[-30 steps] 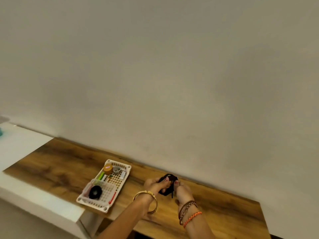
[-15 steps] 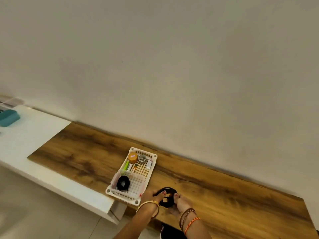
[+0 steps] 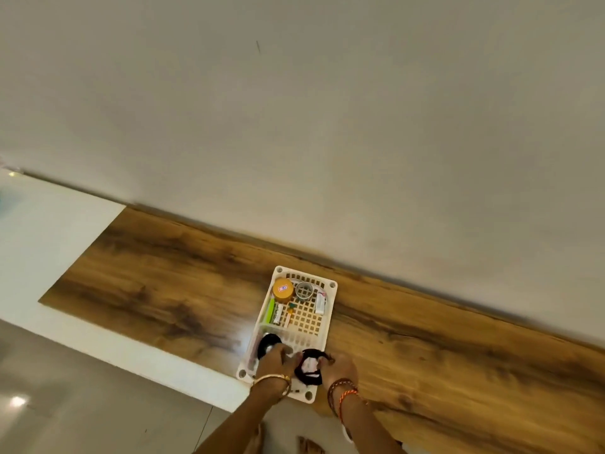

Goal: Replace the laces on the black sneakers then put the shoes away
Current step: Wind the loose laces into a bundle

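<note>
A coil of black shoelace [image 3: 309,367] hangs over the near end of a white plastic basket [image 3: 330,309] on the wooden counter. My left hand [image 3: 275,360] and my right hand [image 3: 339,367] hold the coil from either side, fingers curled on it. A second black coil [image 3: 267,343] lies inside the basket just beyond my left hand. No sneakers are in view.
The basket also holds an orange-lidded jar [image 3: 283,289], a tape roll [image 3: 305,290], a green marker [image 3: 270,310] and a small white tube [image 3: 320,303]. The wooden counter [image 3: 458,362] runs along a plain wall. A white ledge [image 3: 49,231] adjoins on the left, tiled floor [image 3: 82,404] below.
My hands carried the black lace coil left, from the bare wood to over the basket's near end. The camera view shifted, so the basket now sits straight ahead.
</note>
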